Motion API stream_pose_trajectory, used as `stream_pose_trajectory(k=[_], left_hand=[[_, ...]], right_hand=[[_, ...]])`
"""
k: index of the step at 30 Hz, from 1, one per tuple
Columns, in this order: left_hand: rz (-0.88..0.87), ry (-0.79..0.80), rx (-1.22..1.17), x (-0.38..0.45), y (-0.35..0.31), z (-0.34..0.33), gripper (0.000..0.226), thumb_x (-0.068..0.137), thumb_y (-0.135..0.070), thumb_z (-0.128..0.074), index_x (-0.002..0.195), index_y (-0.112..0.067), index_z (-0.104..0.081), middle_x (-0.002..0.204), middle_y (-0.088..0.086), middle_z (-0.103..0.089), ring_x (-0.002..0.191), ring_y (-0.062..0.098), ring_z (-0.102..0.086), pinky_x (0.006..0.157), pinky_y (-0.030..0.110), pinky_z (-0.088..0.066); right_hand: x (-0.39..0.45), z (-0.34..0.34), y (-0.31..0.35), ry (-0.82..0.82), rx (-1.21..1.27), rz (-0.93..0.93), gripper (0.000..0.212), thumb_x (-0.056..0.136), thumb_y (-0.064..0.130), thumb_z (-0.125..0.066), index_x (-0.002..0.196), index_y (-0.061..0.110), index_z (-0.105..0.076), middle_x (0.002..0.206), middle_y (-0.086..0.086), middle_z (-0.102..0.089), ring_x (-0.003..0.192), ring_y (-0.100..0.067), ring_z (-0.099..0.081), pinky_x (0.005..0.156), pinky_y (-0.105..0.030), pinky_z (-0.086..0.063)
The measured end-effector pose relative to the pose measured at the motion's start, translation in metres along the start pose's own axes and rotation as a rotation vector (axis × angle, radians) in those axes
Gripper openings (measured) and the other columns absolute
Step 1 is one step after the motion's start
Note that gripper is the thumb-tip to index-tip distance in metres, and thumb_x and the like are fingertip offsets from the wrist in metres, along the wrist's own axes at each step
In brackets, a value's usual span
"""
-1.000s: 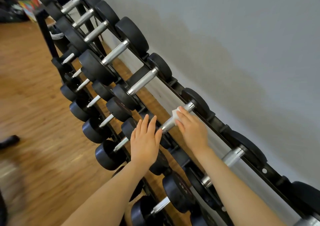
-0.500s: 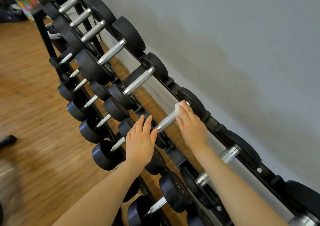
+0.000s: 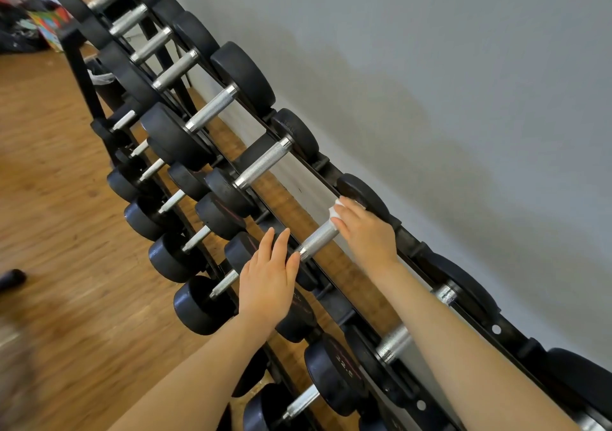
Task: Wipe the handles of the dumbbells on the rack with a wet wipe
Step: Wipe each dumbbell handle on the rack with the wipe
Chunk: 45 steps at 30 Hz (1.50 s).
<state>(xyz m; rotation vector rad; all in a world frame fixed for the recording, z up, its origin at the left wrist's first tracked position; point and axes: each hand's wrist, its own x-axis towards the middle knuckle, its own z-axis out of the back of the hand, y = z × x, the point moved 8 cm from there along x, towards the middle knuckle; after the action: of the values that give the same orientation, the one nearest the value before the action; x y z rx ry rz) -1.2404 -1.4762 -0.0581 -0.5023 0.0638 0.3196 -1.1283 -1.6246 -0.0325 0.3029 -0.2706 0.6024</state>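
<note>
Right hand: our right hand [image 3: 366,232] reaches forward, its grip curled round the wet wipe [image 3: 335,208] at the far end of a dumbbell handle [image 3: 318,239].
Left hand: our left hand [image 3: 266,278] lies flat, released, fingers straight, on the near weight head just below that grip.
Rack: the rack [image 3: 410,242] runs diagonally along the wall.
Count: two hands, one wipe; top-tier handles past the grip, six visible.

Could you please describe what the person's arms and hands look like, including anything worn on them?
Both forearms are bare as far as the frame shows: no sleeves, gloves, watch, bracelets or rings visible. The left hand and right hand show short, unpainted nails where visible. Nothing is marked or taped on either arm.
</note>
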Motion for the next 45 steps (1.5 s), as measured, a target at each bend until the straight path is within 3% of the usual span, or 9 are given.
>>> stream_pose_trajectory(k=[11,15,20,24,27,32,37,41,45], left_hand=[[-0.009,-0.023,0.001,-0.001,-0.001,0.0,0.056,0.104,-0.047,-0.022,0.156,-0.029,-0.014,0.165,-0.002,-0.011,0.143,0.02,-0.033,0.111,0.037,-0.034],[-0.023,-0.028,-0.007,-0.002,-0.001,0.002,0.056,0.103,-0.047,-0.022,0.156,-0.028,-0.016,0.164,-0.001,-0.013,0.141,0.02,-0.036,0.11,0.038,-0.036],[-0.035,-0.026,0.003,-0.001,-0.001,0.001,0.057,0.102,-0.047,-0.021,0.156,-0.027,-0.016,0.164,0.0,-0.013,0.14,0.021,-0.038,0.109,0.038,-0.038],[-0.044,-0.026,0.007,-0.001,-0.001,0.0,0.058,0.102,-0.047,-0.021,0.156,-0.027,-0.017,0.164,0.0,-0.014,0.139,0.021,-0.039,0.109,0.037,-0.04],[-0.046,-0.024,0.012,0.0,-0.001,0.0,0.057,0.102,-0.046,-0.022,0.156,-0.027,-0.017,0.164,0.0,-0.013,0.14,0.021,-0.039,0.108,0.037,-0.04],[-0.041,-0.022,0.007,-0.001,0.0,-0.001,0.057,0.102,-0.046,-0.023,0.156,-0.027,-0.017,0.164,-0.001,-0.013,0.139,0.021,-0.04,0.106,0.037,-0.042],[-0.047,-0.017,-0.005,0.0,-0.001,-0.001,0.063,0.098,-0.052,-0.015,0.156,-0.027,-0.018,0.164,0.0,-0.014,0.135,0.023,-0.045,0.105,0.038,-0.044],[-0.056,-0.009,-0.003,-0.001,-0.002,0.0,0.074,0.09,-0.058,-0.004,0.156,-0.027,-0.019,0.164,-0.001,-0.014,0.135,0.022,-0.045,0.104,0.037,-0.045],[-0.044,-0.005,0.006,0.0,-0.003,-0.001,0.069,0.093,-0.054,-0.011,0.156,-0.026,-0.019,0.164,0.0,-0.014,0.133,0.022,-0.046,0.103,0.035,-0.045]], right_hand=[[-0.004,-0.001,0.0,-0.007,0.078,-0.125,0.035,0.094,0.025,-0.06,0.126,0.011,-0.062,0.134,-0.005,-0.059,0.093,-0.02,-0.069,0.064,-0.03,-0.06],[-0.005,-0.003,0.011,0.018,-0.003,0.011,0.033,0.089,0.023,-0.067,0.12,0.01,-0.064,0.128,-0.004,-0.061,0.083,-0.018,-0.07,0.055,-0.022,-0.054],[-0.002,0.002,-0.002,0.063,-0.066,-0.039,0.045,0.089,0.019,-0.063,0.132,0.008,-0.055,0.14,-0.007,-0.052,0.106,-0.021,-0.065,0.068,-0.029,-0.058],[-0.01,-0.002,0.017,0.055,-0.085,0.068,0.049,0.08,0.019,-0.076,0.125,0.008,-0.06,0.133,-0.008,-0.057,0.087,-0.019,-0.07,0.056,-0.023,-0.055],[-0.007,0.008,0.003,-0.04,-0.043,-0.049,0.044,0.084,0.02,-0.072,0.123,0.006,-0.061,0.13,-0.009,-0.06,0.079,-0.021,-0.071,0.051,-0.027,-0.055],[-0.013,0.002,0.011,-0.066,-0.046,0.01,0.042,0.084,0.019,-0.07,0.123,0.006,-0.063,0.13,-0.008,-0.061,0.084,-0.019,-0.071,0.056,-0.023,-0.055],[-0.01,0.004,0.001,-0.116,0.062,-0.146,0.04,0.084,0.012,-0.073,0.122,0.006,-0.064,0.129,-0.008,-0.063,0.102,-0.024,-0.069,0.068,-0.034,-0.061],[-0.02,-0.011,0.022,-0.092,0.095,-0.008,0.04,0.085,0.015,-0.071,0.123,0.007,-0.063,0.131,-0.009,-0.061,0.099,-0.022,-0.069,0.064,-0.03,-0.061],[-0.016,-0.001,0.005,-0.139,0.132,-0.176,0.037,0.092,0.019,-0.062,0.127,0.007,-0.061,0.133,-0.007,-0.06,0.106,-0.021,-0.066,0.073,-0.028,-0.058]])
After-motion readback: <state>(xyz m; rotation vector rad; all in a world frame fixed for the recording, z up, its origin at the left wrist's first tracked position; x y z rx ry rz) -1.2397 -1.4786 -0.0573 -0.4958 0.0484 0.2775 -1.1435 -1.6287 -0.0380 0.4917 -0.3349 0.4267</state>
